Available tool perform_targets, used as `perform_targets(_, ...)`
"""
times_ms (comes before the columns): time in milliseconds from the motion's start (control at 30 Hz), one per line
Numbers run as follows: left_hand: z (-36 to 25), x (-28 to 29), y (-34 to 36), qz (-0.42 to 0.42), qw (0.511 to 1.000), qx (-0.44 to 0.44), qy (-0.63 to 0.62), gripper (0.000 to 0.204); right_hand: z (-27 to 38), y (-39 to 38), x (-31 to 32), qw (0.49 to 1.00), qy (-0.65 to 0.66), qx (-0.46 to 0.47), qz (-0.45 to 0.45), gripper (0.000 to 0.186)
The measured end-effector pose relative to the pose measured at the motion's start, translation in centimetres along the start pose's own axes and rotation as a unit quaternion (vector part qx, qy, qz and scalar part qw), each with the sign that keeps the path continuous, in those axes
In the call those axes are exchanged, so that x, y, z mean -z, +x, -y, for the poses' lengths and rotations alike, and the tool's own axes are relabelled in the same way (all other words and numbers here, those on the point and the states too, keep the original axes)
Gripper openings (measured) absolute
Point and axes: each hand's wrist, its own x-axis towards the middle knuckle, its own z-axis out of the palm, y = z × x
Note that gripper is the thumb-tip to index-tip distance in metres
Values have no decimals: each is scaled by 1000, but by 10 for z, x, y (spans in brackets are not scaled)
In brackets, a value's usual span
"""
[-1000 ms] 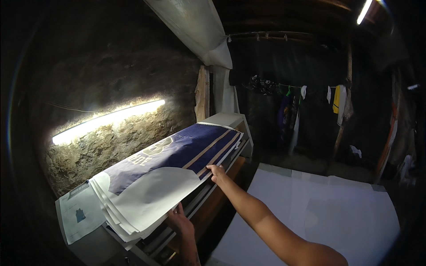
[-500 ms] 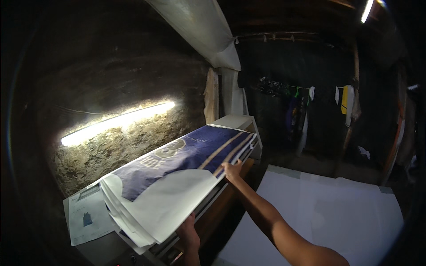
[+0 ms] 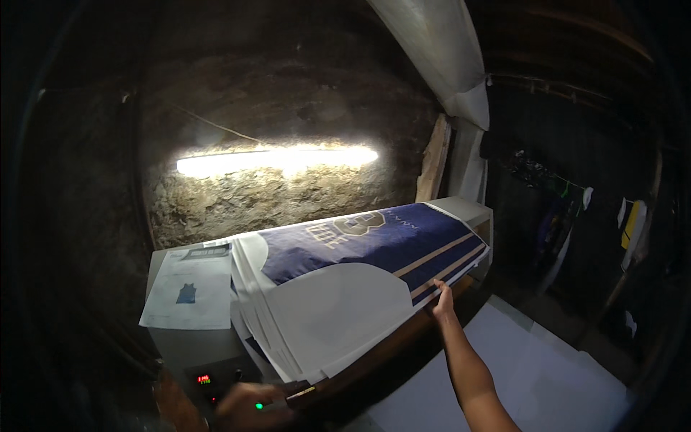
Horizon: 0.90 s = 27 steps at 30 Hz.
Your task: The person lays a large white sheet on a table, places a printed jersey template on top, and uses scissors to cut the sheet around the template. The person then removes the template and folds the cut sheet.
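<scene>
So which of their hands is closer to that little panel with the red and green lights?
Left. The left hand rests right at the control panel; the right hand is far along, touching the printed sheet's edge.

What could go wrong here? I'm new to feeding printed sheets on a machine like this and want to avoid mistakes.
1. The right hand rests at the front edge of the stack of large blue-and-white printed sheets, close to the machine's edge; fingers might get caught.
2. The left hand is at the grey control panel with small red and green lights, in dim light; a wrong button seems possible.
3. The stack overhangs the front and could slide off.
</scene>
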Motion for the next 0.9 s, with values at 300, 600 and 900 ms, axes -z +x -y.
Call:
perform_targets(300,57,121,37,-534,759,70,367,40,28,3,-22,975,-167,131,-64,45)
perform_targets(600,111,146,43,-500,764,142,382,58,20,54,36,989,-125,50,-66,30)
perform_targets(900,68,102,29,-621,685,21,380,38,0,59,65,982,-155,-28,-102,25)
